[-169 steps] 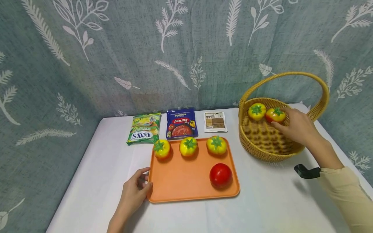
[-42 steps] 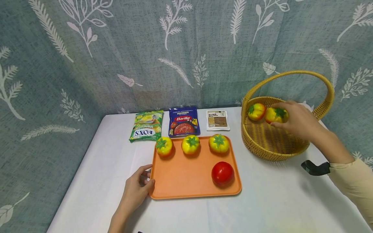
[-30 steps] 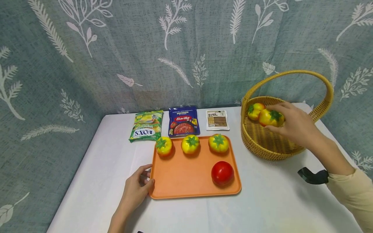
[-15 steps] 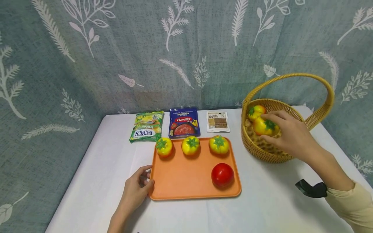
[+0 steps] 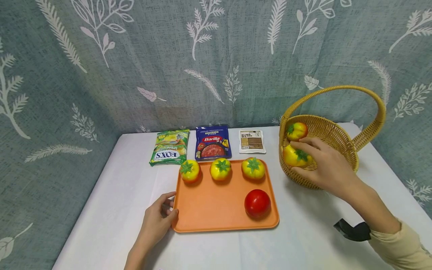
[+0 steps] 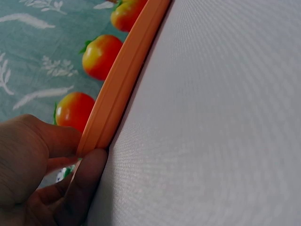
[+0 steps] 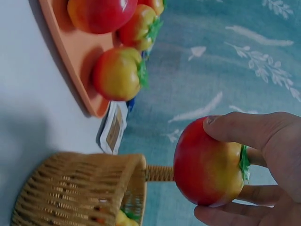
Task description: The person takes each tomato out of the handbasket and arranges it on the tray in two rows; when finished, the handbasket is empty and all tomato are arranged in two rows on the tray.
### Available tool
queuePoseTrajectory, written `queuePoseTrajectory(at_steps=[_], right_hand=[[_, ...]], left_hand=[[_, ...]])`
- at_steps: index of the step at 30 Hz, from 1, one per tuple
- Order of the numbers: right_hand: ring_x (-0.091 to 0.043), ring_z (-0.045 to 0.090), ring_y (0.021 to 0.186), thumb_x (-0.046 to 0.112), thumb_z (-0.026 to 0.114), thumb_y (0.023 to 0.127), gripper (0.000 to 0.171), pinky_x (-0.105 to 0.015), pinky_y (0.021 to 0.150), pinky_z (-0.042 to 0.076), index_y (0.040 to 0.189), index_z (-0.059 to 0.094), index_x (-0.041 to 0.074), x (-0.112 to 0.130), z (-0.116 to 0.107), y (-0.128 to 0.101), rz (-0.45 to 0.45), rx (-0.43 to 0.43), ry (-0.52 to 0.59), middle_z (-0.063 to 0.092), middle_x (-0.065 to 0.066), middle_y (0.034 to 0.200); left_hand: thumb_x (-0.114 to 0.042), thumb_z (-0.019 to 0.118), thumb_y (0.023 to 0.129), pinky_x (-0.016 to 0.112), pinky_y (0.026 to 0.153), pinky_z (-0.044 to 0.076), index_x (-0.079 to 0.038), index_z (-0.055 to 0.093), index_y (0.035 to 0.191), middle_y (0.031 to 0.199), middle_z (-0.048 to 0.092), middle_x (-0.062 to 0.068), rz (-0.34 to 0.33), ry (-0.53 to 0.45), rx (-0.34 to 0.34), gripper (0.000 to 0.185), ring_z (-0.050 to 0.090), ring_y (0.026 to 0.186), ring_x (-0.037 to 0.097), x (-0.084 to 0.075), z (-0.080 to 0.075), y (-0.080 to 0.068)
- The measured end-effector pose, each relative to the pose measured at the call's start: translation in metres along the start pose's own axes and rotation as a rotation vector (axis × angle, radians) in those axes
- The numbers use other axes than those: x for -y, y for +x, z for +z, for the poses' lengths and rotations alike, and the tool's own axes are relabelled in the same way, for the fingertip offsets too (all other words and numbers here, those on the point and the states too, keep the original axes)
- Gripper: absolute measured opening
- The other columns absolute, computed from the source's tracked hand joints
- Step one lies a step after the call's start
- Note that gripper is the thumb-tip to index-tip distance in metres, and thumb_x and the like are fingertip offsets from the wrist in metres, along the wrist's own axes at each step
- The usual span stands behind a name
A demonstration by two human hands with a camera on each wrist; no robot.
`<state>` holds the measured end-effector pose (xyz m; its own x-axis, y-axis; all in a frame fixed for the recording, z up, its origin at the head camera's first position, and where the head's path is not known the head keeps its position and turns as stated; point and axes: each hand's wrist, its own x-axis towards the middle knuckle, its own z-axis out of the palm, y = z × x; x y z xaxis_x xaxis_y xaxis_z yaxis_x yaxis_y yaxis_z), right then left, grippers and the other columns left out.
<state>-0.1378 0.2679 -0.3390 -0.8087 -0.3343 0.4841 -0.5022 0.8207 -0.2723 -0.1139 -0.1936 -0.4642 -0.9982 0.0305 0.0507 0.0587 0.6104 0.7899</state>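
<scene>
My right hand holds a yellow-and-red tomato with a green leafy top, thumb and fingertips around its sides. In the head view that tomato appears over the left front of the wicker basket; the right wrist view shows it above the rim. Another such tomato lies inside the basket. At the tray's left edge my left hand grips the rim of the orange tray between thumb and fingers. Three yellow tomatoes stand along the tray's far side, among them one tomato at the right corner. A red tomato sits front right.
Behind the tray lie a green Fox's packet, a blue Barilla pouch and a small white-and-brown packet. The basket's tall handle arches over its opening. A patterned curtain hangs behind the white table.
My right hand has carried the tomato from inside the basket leftward and nearer to me, up over the basket's left rim. The left hand and the tray stay in place.
</scene>
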Motion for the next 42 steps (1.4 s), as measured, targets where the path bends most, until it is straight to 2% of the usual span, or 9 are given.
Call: queuePoseTrajectory(at_steps=[6, 15, 20, 26, 32, 35, 42], right_hand=[[-0.034, 0.057, 0.109, 0.016, 0.089, 0.072, 0.064, -0.056, 0.084, 0.052, 0.131, 0.064, 0.011, 0.014, 0.007, -0.002, 0.006, 0.040, 0.029, 0.056, -0.014, 0.127], [-0.035, 0.058, 0.109, 0.020, 0.088, 0.073, 0.063, -0.055, 0.085, 0.052, 0.130, 0.063, 0.011, 0.031, 0.018, 0.001, -0.046, 0.073, 0.029, 0.057, -0.015, 0.127], [-0.034, 0.058, 0.111, 0.022, 0.088, 0.075, 0.063, -0.054, 0.087, 0.053, 0.132, 0.063, 0.013, 0.039, 0.022, 0.003, -0.036, 0.121, 0.032, 0.056, -0.014, 0.129], [-0.031, 0.058, 0.111, 0.026, 0.088, 0.075, 0.064, -0.050, 0.088, 0.053, 0.133, 0.063, 0.017, 0.049, 0.029, 0.007, -0.048, 0.137, 0.051, 0.056, -0.010, 0.129], [-0.028, 0.060, 0.107, 0.033, 0.086, 0.077, 0.064, -0.045, 0.083, 0.055, 0.135, 0.063, 0.021, 0.060, 0.037, 0.012, -0.086, 0.166, 0.058, 0.056, -0.009, 0.129], [-0.023, 0.060, 0.104, 0.032, 0.086, 0.076, 0.064, -0.039, 0.079, 0.056, 0.135, 0.063, 0.021, 0.066, 0.041, 0.015, -0.121, 0.168, 0.066, 0.057, -0.007, 0.128], [-0.023, 0.061, 0.107, 0.032, 0.086, 0.076, 0.060, -0.039, 0.083, 0.056, 0.130, 0.065, 0.016, 0.080, 0.056, 0.019, -0.173, 0.176, 0.089, 0.058, -0.010, 0.128]], left_hand=[[0.005, 0.070, 0.082, 0.027, 0.047, 0.051, -0.009, 0.062, 0.131, 0.097, 0.060, 0.006, 0.005, 0.007, -0.001, 0.052, 0.057, 0.073, 0.014, -0.001, -0.001, 0.000], [0.007, 0.069, 0.081, 0.027, 0.046, 0.051, -0.007, 0.062, 0.131, 0.097, 0.060, 0.007, 0.011, -0.005, 0.004, 0.052, 0.056, 0.072, 0.014, -0.001, -0.001, 0.000], [0.008, 0.068, 0.080, 0.028, 0.045, 0.051, -0.006, 0.061, 0.130, 0.097, 0.059, 0.006, 0.015, -0.008, 0.010, 0.052, 0.056, 0.071, 0.013, 0.000, -0.001, 0.000], [0.008, 0.068, 0.080, 0.026, 0.047, 0.051, -0.007, 0.061, 0.130, 0.097, 0.060, 0.006, 0.016, 0.004, 0.003, 0.053, 0.056, 0.072, 0.013, 0.001, 0.000, 0.000], [0.007, 0.069, 0.081, 0.026, 0.047, 0.050, -0.008, 0.062, 0.131, 0.097, 0.060, 0.006, 0.007, 0.005, 0.003, 0.052, 0.056, 0.073, 0.014, 0.000, 0.000, 0.000], [0.007, 0.069, 0.081, 0.026, 0.047, 0.051, -0.008, 0.062, 0.131, 0.097, 0.060, 0.006, 0.009, 0.004, 0.004, 0.052, 0.057, 0.073, 0.014, 0.000, 0.000, 0.000], [0.007, 0.069, 0.081, 0.025, 0.050, 0.050, -0.007, 0.062, 0.130, 0.097, 0.060, 0.005, 0.024, 0.011, -0.001, 0.052, 0.056, 0.074, 0.013, 0.000, 0.000, 0.000]])
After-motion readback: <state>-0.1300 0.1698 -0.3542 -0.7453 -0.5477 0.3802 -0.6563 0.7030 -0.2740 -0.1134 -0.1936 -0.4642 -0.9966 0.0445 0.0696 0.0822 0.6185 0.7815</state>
